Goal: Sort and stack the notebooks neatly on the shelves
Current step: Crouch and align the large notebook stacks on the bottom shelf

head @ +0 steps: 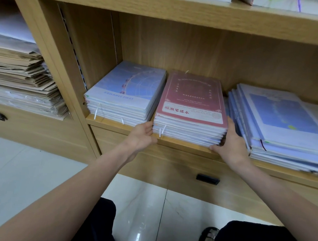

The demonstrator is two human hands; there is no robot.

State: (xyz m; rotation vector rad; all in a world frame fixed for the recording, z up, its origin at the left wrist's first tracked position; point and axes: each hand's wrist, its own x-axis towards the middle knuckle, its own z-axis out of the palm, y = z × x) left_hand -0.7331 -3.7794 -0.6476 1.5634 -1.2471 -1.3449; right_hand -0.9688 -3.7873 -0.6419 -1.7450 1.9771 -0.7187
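Wooden shelf (128, 125): blue stacks (126, 93) flank red stack (189, 107)

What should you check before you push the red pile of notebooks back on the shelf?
1. Left hand flat against the red pile: ok.
2. Right hand flat against its other side: ok.
3. Red pile's edges lined up: ok.
4. Gap beside the blue pile on the left: ok, narrow.
5. Right pile tidy: not ok, it is fanned out and slanted.
6. Free shelf space behind the red pile: cannot tell.
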